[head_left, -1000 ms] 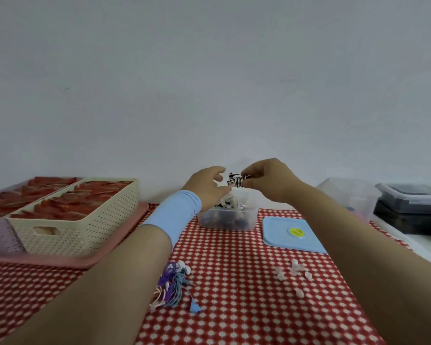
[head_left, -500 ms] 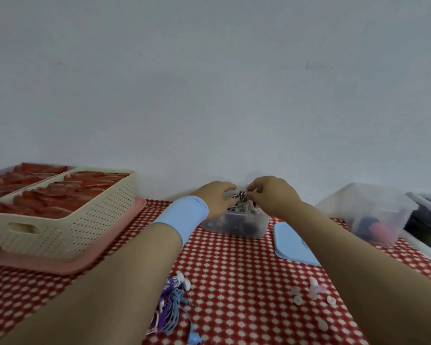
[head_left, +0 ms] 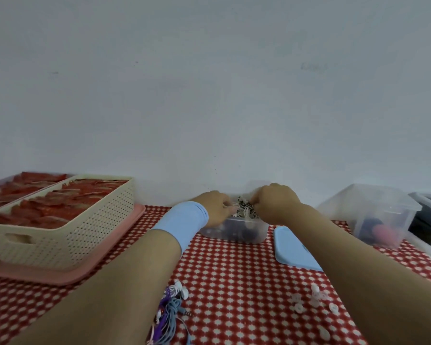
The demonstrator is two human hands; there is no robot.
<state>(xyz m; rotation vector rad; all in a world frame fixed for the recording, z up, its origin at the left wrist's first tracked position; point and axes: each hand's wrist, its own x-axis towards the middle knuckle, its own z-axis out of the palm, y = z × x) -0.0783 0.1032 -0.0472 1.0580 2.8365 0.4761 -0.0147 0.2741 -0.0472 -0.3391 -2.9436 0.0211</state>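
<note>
Pinching striped cord (head_left: 244, 207) over clear tub (head_left: 237, 234)

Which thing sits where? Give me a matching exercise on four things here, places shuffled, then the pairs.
1. blue lid
2. cream basket
3. earphone bundle
4. striped bundle

A. on the pink tray
B. held by the left hand and right hand over the small clear tub
C. flat on the checked cloth, right of the tub
D. on the cloth near the camera, left of the white ear tips

Pairs: 1-C, 2-A, 3-D, 4-B
</note>
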